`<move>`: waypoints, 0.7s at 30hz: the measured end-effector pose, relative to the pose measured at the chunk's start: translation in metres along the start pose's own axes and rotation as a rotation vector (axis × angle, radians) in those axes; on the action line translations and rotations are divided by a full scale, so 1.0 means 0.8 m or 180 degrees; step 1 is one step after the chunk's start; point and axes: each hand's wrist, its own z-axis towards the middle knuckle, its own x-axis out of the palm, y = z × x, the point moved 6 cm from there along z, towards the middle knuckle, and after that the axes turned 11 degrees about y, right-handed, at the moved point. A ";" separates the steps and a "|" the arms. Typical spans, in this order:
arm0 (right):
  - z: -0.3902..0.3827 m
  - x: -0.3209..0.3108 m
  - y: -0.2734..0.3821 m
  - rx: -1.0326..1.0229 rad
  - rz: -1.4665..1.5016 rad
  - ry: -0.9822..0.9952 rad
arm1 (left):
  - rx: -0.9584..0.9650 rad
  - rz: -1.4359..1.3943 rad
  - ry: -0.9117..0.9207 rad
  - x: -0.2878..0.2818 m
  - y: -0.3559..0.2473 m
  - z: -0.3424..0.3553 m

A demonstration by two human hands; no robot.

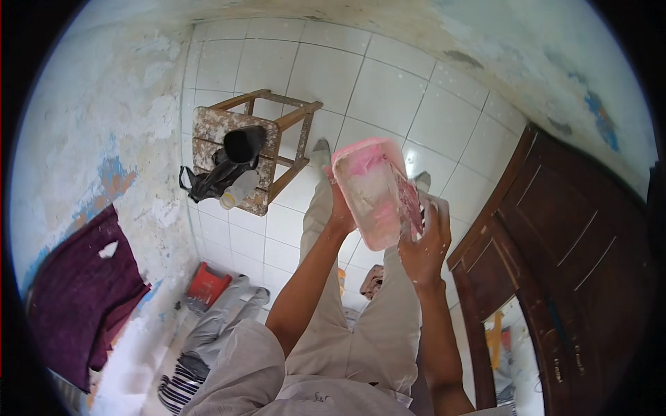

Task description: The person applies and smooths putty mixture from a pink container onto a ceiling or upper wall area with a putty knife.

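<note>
My left hand grips the left side of a pink plastic tub, raised in front of my legs and tilted so that its inside shows. White paste coats the tub's bottom and walls, with pink showing through. At its right rim, my right hand is closed on a flat reddish scraper-like piece smeared with white. That piece lies against the tub's edge; its full shape is hidden. White smears mark my right fingers.
A spattered wooden stool stands at left, bearing a black bag-like item and a clear bottle. Peeling walls surround me. Purple cloth hangs at left above a red container. A dark wooden door is at right.
</note>
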 end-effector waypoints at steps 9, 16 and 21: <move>0.008 0.057 0.082 -0.0217 0.1880 -0.0051 | 0.0738 -0.0854 0.0438 -0.104 -0.096 -0.122; 0.034 0.278 0.167 -0.1118 0.0336 0.1197 | 0.1253 -0.1182 0.0377 -0.226 -0.207 -0.281; 0.011 0.393 0.214 -0.1176 -0.0137 0.1280 | 0.1381 -0.1254 0.0226 -0.251 -0.279 -0.349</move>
